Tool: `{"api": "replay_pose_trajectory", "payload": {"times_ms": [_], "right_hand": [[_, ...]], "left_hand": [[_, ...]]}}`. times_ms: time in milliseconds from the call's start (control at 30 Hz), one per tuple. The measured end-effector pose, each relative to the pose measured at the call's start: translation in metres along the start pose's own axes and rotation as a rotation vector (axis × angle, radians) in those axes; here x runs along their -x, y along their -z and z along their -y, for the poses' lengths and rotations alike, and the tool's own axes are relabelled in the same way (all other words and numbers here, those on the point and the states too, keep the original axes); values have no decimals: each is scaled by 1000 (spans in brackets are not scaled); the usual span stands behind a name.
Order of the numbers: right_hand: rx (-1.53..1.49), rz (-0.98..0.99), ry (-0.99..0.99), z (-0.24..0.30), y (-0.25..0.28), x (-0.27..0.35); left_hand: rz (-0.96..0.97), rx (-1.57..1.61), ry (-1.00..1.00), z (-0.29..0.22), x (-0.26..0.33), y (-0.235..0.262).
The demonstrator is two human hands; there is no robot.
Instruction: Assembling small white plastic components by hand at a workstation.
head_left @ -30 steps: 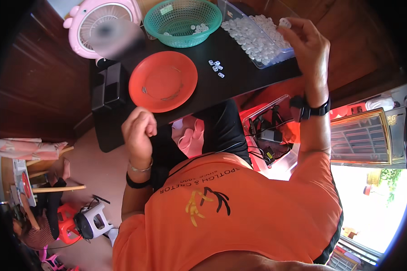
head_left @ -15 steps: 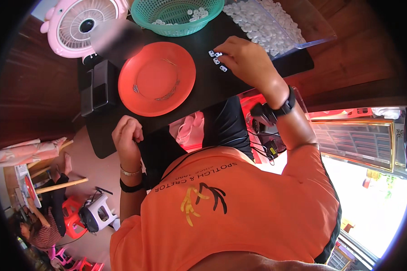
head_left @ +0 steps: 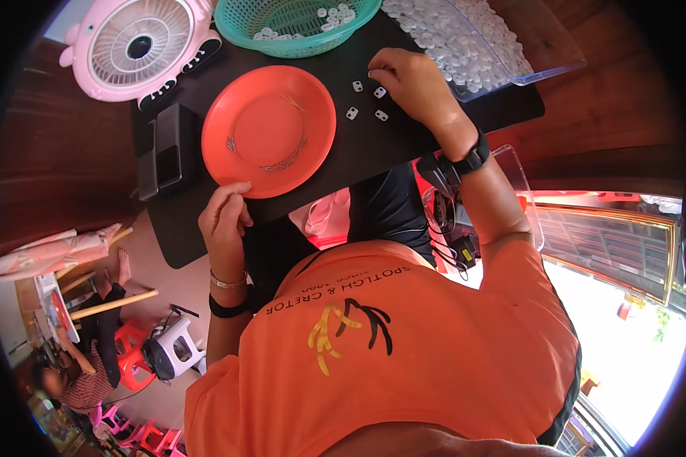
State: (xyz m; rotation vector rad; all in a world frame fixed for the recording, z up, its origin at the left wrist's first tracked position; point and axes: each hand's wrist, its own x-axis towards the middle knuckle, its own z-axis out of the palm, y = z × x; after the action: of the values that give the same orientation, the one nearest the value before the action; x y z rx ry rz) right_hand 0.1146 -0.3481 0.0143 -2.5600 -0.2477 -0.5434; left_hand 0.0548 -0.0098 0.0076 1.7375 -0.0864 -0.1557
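Several small white plastic pieces with dark holes (head_left: 379,92) lie spread on the dark tabletop. Just beyond them is my right hand (head_left: 415,85), its thumb and index finger pinched together. A tiny pale spot shows at those fingertips, too small to name. The orange plate (head_left: 263,114) sits left of the pieces, with thin metal pins (head_left: 286,160) lying in a loose ring on it. At the plate's near rim is my left hand (head_left: 225,217), loosely open, holding nothing; its index finger reaches to the rim and the other fingers bend.
A green basket (head_left: 297,47) with white round pieces stands at the back. Right of it, a clear bin (head_left: 526,76) holds many whitish pieces. At the left are a pink fan (head_left: 139,47) and a dark box-shaped device (head_left: 171,145). Another person sits at the far left, near stools (head_left: 133,354).
My right hand has lifted away from the white pieces, which now lie farther apart. My left hand has uncurled and moved up to the plate's rim.
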Motion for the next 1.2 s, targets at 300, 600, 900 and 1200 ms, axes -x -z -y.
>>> {"api": "replay_pose_trajectory", "payload": {"times_ms": [300, 600, 900, 1200], "right_hand": [[-932, 308, -241, 113, 7, 23], [-1108, 386, -176, 187, -35, 28], [-935, 417, -171, 193, -45, 34], [-964, 524, -274, 184, -44, 38]], "left_hand": [[125, 95, -136, -9, 9, 3], [293, 365, -1, -11, 12, 6], [160, 367, -117, -4, 18, 11], [160, 348, -124, 2, 18, 9]]}}
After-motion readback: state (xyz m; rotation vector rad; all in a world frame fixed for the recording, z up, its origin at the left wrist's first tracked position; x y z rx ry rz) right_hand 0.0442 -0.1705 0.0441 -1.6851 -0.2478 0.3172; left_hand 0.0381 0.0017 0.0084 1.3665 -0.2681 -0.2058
